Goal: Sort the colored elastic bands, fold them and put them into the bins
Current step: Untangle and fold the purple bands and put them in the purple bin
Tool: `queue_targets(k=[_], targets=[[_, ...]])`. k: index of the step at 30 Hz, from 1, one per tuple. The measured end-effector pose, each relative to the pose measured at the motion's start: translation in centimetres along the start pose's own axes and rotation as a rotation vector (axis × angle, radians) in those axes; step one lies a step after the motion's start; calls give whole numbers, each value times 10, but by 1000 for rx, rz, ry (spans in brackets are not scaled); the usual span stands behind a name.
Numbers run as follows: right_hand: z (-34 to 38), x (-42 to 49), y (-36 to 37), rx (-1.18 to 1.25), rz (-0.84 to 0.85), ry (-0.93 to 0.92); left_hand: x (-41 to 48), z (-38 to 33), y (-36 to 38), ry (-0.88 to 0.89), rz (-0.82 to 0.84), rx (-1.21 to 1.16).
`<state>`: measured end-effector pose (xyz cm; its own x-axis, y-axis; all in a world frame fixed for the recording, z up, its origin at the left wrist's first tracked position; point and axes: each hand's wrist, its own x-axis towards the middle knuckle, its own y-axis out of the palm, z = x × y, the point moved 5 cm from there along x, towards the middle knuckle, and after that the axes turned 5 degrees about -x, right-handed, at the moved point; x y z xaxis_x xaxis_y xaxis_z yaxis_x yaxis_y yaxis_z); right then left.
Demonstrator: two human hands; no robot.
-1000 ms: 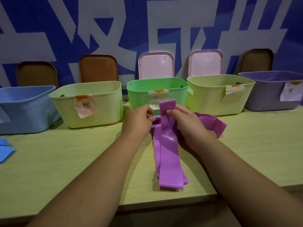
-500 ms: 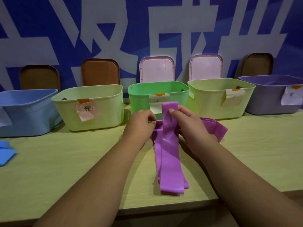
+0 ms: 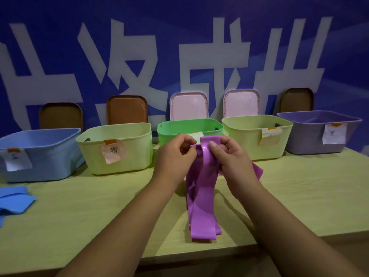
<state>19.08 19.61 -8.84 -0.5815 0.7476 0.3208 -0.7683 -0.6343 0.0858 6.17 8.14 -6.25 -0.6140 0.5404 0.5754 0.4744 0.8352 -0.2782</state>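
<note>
Compared with half a second ago, the loose bottom end of the purple band [image 3: 202, 188] hasn't budged: it's still lying on the table [image 3: 83, 220] close to the front edge. The change is at the top. Both hands have come up a little, so now they sit in front of the green bin [image 3: 169, 129] rather than below its label. The flat tab of band that stuck up above the fingers has been bent over into a rounded fold.

The left hand [image 3: 175, 156] pinches the left side of that fold with curled fingers and thumb. The right hand [image 3: 232, 156] grips the right side, thumb across the front and fingers tucked behind.

The band itself is a wide, smooth, slightly shiny purple strip. It hangs doubled from the hands to the table, and another piece pokes out behind the right wrist.

Off to the left, some blue bands [image 3: 14, 198] are lying on the table. Behind those is the row of bins: a blue bin [image 3: 42, 156], a yellow bin [image 3: 127, 156], the green one, a second yellow bin [image 3: 249, 140] and a purple bin [image 3: 307, 136]. Each bin has a paper label, and lids [image 3: 188, 105] are propped against the blue wall [image 3: 60, 37] behind them.
</note>
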Motion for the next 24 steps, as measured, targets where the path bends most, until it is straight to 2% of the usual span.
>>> queue_targets(k=[6, 12, 24], targets=[[61, -25, 1, 62, 26, -68, 7, -63, -21, 43, -19, -192], [115, -51, 2, 45, 10, -102, -1, -122, -36, 11, 89, -405], [164, -79, -4, -19, -83, -150, -25, -181, -54, 47, 133, -413]])
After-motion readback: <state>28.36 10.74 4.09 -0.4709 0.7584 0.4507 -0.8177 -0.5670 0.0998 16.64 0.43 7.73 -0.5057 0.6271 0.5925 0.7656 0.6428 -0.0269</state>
